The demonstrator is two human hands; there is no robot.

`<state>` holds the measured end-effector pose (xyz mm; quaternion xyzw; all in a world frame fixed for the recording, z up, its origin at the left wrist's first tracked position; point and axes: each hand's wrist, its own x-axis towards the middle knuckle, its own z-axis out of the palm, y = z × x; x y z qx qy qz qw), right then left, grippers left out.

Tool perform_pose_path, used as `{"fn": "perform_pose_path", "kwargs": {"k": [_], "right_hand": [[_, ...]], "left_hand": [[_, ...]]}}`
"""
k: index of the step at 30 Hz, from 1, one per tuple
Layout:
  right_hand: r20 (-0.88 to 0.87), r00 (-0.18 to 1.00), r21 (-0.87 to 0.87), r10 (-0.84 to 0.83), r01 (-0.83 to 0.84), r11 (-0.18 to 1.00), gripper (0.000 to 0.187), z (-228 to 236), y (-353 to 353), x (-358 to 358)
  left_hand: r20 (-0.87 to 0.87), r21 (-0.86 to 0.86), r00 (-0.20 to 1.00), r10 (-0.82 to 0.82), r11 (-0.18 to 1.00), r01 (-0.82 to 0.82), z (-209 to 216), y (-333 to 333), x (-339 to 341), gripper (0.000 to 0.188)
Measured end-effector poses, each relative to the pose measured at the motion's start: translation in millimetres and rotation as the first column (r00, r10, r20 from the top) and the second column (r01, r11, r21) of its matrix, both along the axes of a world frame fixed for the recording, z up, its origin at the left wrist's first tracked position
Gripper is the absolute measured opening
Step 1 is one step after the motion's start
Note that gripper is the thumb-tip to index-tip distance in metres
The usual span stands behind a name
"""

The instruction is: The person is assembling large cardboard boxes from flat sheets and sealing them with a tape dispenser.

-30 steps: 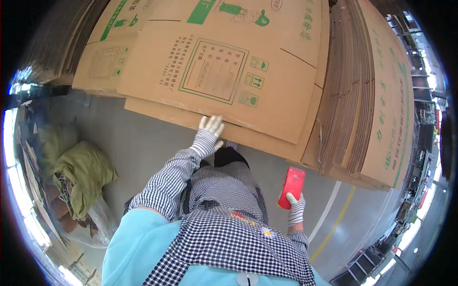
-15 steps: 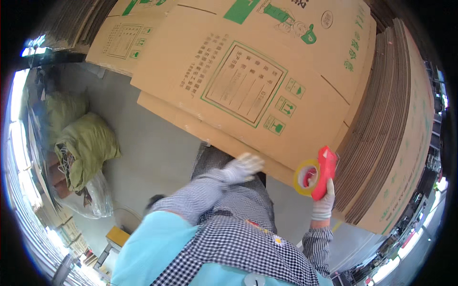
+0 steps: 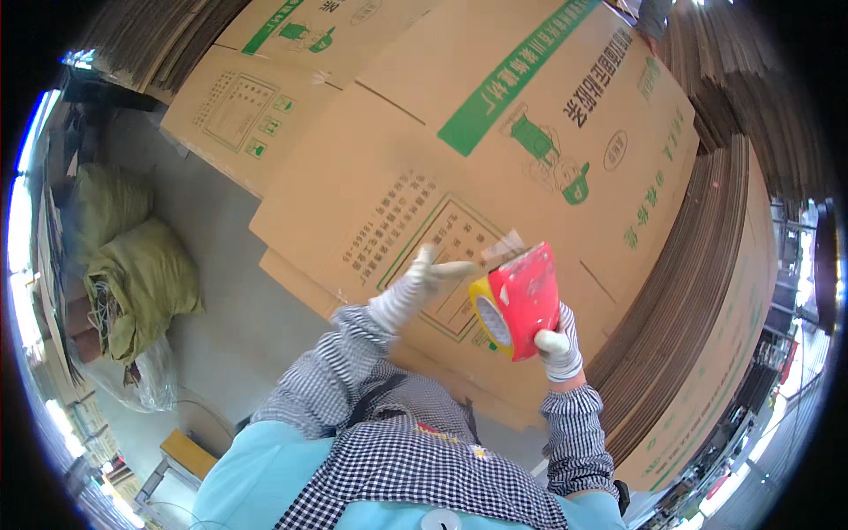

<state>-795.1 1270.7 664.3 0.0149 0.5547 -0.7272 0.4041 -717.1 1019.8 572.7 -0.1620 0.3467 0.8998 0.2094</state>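
Note:
In my right hand (image 3: 561, 344) is a red tape dispenser (image 3: 533, 296) carrying a roll of yellow-edged tape (image 3: 491, 316). A short clear strip of tape (image 3: 503, 250) sticks out from the dispenser's far end. My gloved left hand (image 3: 420, 283) is just left of the dispenser, apart from it, its thumb and fingers spread and nothing in them. Both hands are above a large flat cardboard sheet (image 3: 353, 141) with green and black printing, which tops a stack. The dispenser hides part of the print.
Another printed cardboard stack (image 3: 199, 110) adjoins at the far left. Edge-on cardboard sheets (image 3: 676, 265) stand along the right. Olive woven sacks (image 3: 146, 278) and a clear plastic bag (image 3: 155, 384) lie on the grey floor at left. A person's grey sleeve (image 3: 654, 16) shows at the top right.
My right hand has brought the dispenser up and left over the cardboard and turned it. My left hand has risen from my lap toward it, fingers spreading. The view has shifted.

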Motion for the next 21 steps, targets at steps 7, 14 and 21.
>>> {"fn": "perform_pose_path", "kwargs": {"k": [7,14,21], "right_hand": [[-0.271,0.900,0.453,0.341,-0.193,0.870,0.069,8,-24,-81],[-0.234,0.908,0.530,0.348,-0.181,0.829,0.064,-47,-27,-168],[0.117,0.865,0.844,0.487,-0.345,0.410,0.067,-128,29,-243]], "left_hand": [[-0.196,0.099,0.981,0.010,0.995,0.010,24,0,-108,0.080],[0.048,-0.397,0.892,0.449,0.828,-0.395,-44,-38,-200,0.031],[-0.250,-0.938,0.943,0.220,-0.296,-0.179,-137,-111,-231,0.038]]}}
